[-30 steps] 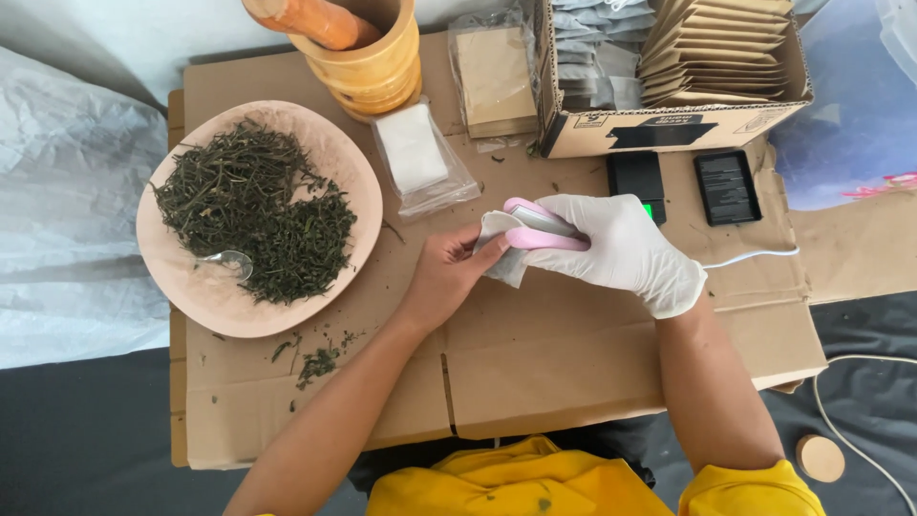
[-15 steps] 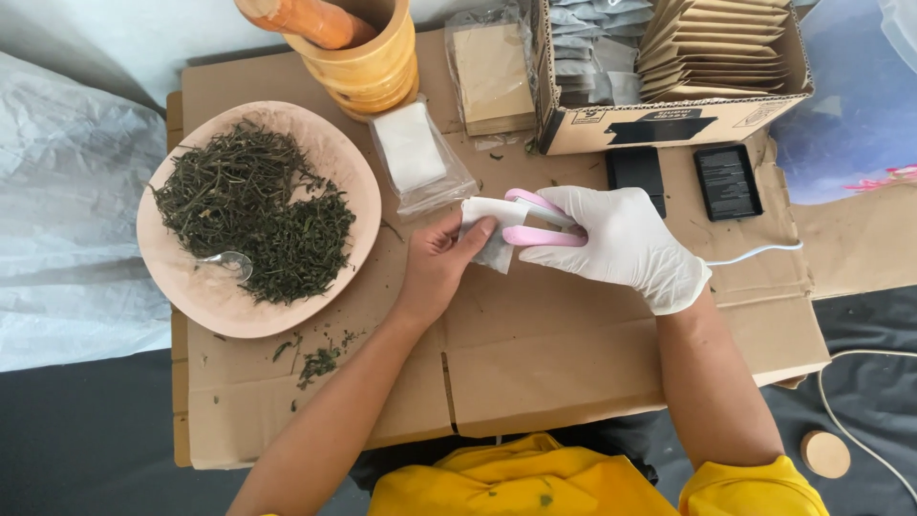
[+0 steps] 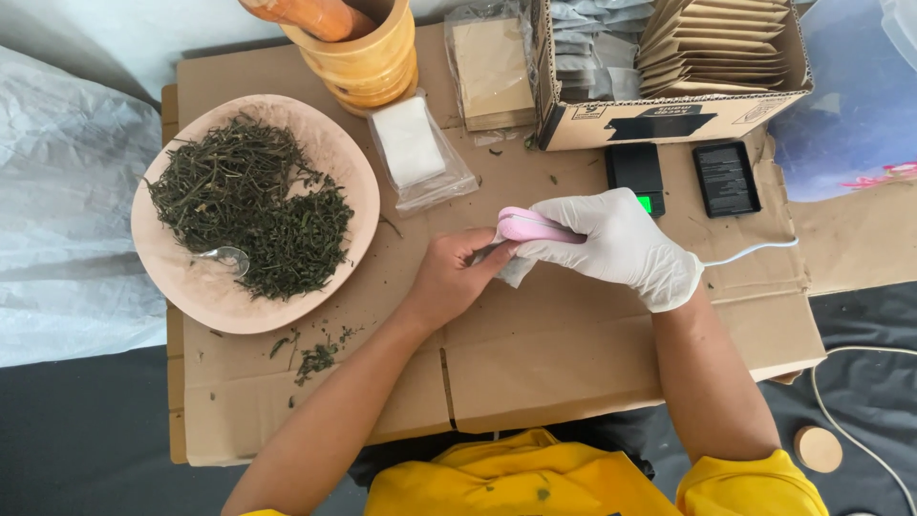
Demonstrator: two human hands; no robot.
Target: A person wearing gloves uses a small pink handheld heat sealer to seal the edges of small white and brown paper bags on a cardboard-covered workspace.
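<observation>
A: What's different from a moment ago?

B: The pink handheld sealer (image 3: 533,226) has slid left along the small white pouch (image 3: 516,268); before, its tip stuck out further right of the bare left hand (image 3: 457,277). Now the two hands meet right over the pouch.

A: And the grip on each side?

B: The gloved right hand (image 3: 621,244) is closed around the sealer, squeezing it. The left hand pinches the pouch's lower edge, fingers curled shut on it. That suggests a pass along the pouch's edge is under way.

A: Where does the pouch sit?

B: Between the hands, just above the middle of the flattened cardboard (image 3: 535,373) that covers the tabletop.

A: What else is around?

B: To the left, a pink plate (image 3: 205,296) of dried green leaves (image 3: 248,210) with a spoon (image 3: 222,256). At the far edge, a wooden mortar (image 3: 368,57), a clear bag of white squares (image 3: 413,145), and a cardboard box (image 3: 669,110) of brown packets. Two small black devices (image 3: 683,177) lie near the box. A white cord (image 3: 750,251) trails right; the floor (image 3: 86,440) is dark.
</observation>
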